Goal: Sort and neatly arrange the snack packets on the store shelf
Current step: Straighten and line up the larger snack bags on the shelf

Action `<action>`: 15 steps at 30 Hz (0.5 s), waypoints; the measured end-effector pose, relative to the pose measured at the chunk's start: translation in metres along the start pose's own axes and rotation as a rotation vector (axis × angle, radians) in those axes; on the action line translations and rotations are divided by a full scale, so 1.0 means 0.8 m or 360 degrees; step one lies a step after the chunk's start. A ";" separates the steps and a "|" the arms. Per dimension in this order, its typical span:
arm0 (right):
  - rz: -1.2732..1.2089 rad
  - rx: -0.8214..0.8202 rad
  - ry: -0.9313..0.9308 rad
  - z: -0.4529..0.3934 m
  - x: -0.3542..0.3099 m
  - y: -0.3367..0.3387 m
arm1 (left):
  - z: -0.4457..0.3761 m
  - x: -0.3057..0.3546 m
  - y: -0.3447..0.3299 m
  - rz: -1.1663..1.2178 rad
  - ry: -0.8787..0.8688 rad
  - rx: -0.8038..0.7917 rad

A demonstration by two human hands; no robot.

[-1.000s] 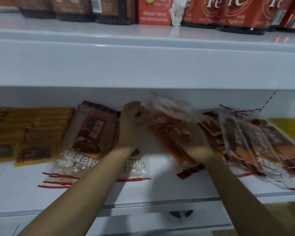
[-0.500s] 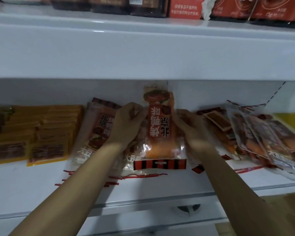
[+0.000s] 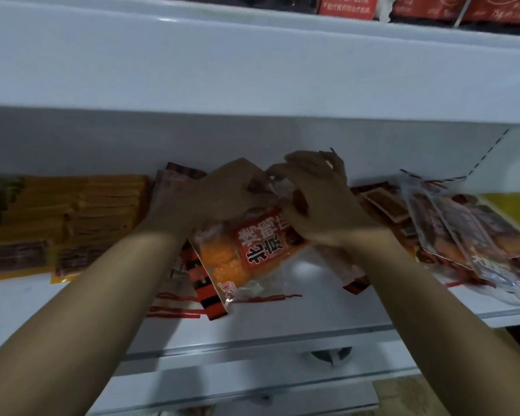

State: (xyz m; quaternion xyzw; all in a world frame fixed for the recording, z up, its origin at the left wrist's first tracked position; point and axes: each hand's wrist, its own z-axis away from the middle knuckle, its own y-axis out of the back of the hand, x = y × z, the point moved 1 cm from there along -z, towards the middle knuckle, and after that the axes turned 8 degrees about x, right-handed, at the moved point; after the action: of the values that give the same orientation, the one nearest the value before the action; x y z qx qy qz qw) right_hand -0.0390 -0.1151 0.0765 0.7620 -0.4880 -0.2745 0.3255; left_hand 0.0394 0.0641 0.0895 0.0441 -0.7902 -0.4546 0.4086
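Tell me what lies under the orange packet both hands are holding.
Under the orange packet lie the red-striped edges of more clear packets on the white shelf. Their fronts are covered, so their number cannot be told.

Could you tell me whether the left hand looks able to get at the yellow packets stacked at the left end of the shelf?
Probably yes. The yellow packets lie just left of the left hand with nothing between them, but that hand is gripping the orange packet and would need to let go first.
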 end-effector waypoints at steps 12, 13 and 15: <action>-0.0771 -0.0039 -0.0975 0.013 0.036 0.004 | 0.075 -0.055 0.032 0.1112 0.0580 0.0838; -0.0845 0.0020 -0.1064 0.011 0.038 0.001 | 0.079 -0.058 0.028 0.1280 0.0679 0.0837; -0.1131 0.0146 -0.1314 0.009 0.037 -0.005 | 0.081 -0.059 0.015 0.1375 0.0739 0.0776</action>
State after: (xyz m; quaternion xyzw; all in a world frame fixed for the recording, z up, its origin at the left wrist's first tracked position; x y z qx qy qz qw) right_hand -0.0309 -0.1430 0.0661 0.7223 -0.2991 -0.6223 -0.0396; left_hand 0.0297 0.1365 0.0536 -0.0918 -0.7080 -0.0273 0.6997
